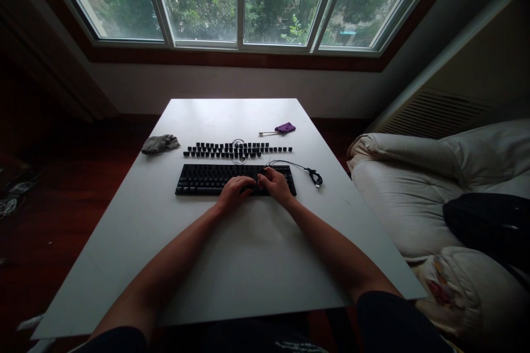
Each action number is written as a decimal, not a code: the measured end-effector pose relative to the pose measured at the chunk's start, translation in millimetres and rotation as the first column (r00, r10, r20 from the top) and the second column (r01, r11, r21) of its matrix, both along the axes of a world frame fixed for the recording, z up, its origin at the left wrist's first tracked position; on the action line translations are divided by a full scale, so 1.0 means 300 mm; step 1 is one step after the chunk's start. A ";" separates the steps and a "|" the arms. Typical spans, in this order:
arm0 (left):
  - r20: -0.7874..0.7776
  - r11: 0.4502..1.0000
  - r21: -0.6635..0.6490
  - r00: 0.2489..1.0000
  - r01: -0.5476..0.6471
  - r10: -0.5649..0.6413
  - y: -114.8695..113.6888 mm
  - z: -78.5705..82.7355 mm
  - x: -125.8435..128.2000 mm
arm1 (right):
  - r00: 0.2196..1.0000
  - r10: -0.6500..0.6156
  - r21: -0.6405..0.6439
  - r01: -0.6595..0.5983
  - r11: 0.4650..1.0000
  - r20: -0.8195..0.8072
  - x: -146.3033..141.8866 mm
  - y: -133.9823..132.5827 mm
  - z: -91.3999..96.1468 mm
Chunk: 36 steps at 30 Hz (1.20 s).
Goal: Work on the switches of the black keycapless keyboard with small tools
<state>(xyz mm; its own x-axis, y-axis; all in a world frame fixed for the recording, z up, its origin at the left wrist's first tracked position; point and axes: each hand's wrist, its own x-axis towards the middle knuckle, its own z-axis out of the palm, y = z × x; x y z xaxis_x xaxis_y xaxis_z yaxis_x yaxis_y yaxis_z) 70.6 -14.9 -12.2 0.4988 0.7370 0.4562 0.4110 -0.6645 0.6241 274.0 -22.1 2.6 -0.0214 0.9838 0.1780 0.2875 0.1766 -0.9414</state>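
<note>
A black keyboard (199, 178) lies across the middle of the white table (232, 265). Both hands rest on its right half, close together. My left hand (233, 192) lies on the keys with its fingers curled. My right hand (275, 183) sits just beside it, fingers bent and pinched toward the left hand; whatever small thing they hold is too small to make out. Behind the keyboard, several loose black keycaps (236, 149) are laid out in rows. A thin wire keycap puller (239, 143) lies among them.
The keyboard's black cable with its plug (314, 176) trails off to the right. A grey cloth (159, 143) lies at the left, a purple cloth (285, 127) with a small stick at the back right. White bedding (414, 176) and a dark bag (488, 220) lie to the right.
</note>
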 end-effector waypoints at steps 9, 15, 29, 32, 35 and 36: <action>0.132 0.996 0.078 0.990 0.032 -0.042 -0.020 0.026 0.007 | 0.989 0.021 -0.031 -0.026 0.999 -0.143 -0.004 -0.002 0.006; 0.177 0.994 0.019 0.979 -0.110 0.105 -0.008 0.022 -0.011 | 0.951 0.019 0.039 -0.007 0.999 -0.309 -0.001 -0.001 0.011; 0.158 0.980 -0.053 0.968 -0.190 0.196 -0.011 0.012 -0.012 | 0.982 0.083 0.040 -0.078 0.996 -0.168 0.005 -0.003 0.021; 0.132 0.978 -0.054 0.970 -0.199 0.205 -0.014 0.015 -0.012 | 0.995 0.086 0.096 -0.090 0.991 0.049 0.008 -0.010 0.037; 0.124 0.978 -0.043 0.970 -0.203 0.207 -0.016 0.016 -0.010 | 0.983 0.086 0.124 -0.107 0.987 0.164 0.006 -0.017 0.052; 0.126 0.979 -0.036 0.971 -0.201 0.204 -0.016 0.015 -0.010 | 0.979 0.084 0.122 -0.108 0.987 0.188 0.005 -0.019 0.054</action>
